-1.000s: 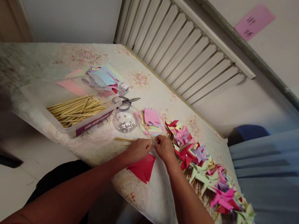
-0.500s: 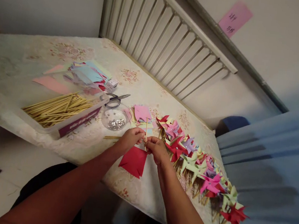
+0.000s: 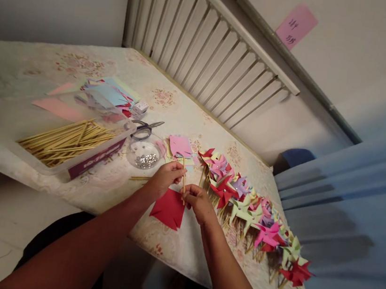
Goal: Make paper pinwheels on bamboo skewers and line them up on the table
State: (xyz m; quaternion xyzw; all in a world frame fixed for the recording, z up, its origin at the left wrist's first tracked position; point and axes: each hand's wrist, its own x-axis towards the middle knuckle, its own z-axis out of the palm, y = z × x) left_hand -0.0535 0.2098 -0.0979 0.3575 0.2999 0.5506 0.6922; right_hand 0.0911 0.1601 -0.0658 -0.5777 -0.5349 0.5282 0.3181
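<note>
My left hand and my right hand meet over the near edge of a floral-covered table. Both pinch a thin wooden stick that stands nearly upright between them. A red cut paper square hangs just below the hands at the table edge; which fingers touch it is hidden. Right of my right hand lies a long row of finished paper pinwheels in red, pink, green and purple.
A clear plastic tray holds several wooden sticks and coloured paper sheets. Scissors, a small clear bowl of shiny pins and a pink paper piece lie behind my hands. A white radiator runs along the wall.
The stick has been raised from lying low across the table to nearly upright between my hands. The red paper stays under them. My head has turned, shifting the scene left.
</note>
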